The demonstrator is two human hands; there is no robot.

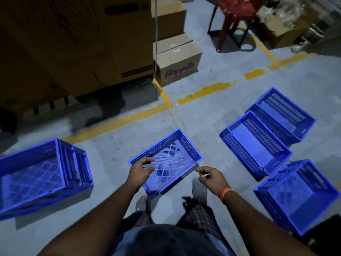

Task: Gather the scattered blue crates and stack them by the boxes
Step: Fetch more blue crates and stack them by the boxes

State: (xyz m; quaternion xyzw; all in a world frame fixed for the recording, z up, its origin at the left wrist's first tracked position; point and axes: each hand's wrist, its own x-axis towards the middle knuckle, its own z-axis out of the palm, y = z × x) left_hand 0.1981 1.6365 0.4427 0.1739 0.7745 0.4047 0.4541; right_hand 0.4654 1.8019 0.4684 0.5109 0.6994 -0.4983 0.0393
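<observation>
A blue perforated crate (186, 150) lies on the concrete floor right in front of me. My left hand (141, 171) hovers over its near left rim, fingers curled and apart, holding nothing. My right hand (212, 177) hangs just off its near right corner, fingers spread, also empty. A larger blue crate (42, 172) sits at the left, seemingly with another nested in it. Two crates lie side by side at the right, one nearer (256, 145) and one farther (284, 115). Another blue crate (299, 196) is at the near right.
Big cardboard boxes (73, 43) stand at the back left, with a smaller printed box (177, 65) beside them. Yellow floor lines (204, 92) cross the grey floor. A red plastic chair (234, 19) and more cartons are at the far right. My sandalled feet are below the centre crate.
</observation>
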